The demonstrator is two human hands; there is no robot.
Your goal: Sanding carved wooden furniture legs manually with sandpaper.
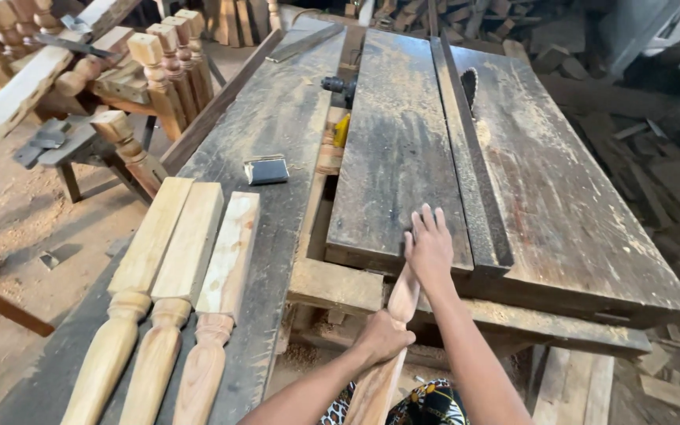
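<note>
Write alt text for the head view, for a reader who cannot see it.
The left hand grips a turned wooden spindle while the right hand lies flat on a dusty table saw. Three similar spindles lie side by side to the left.

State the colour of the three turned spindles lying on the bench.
Pale, light-tan wood: the three turned spindles, seen best in the head view.

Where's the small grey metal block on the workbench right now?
In the head view, the small grey metal block lies on the dusty wooden workbench, left of centre, just beyond the three pale turned wooden spindles.
</note>
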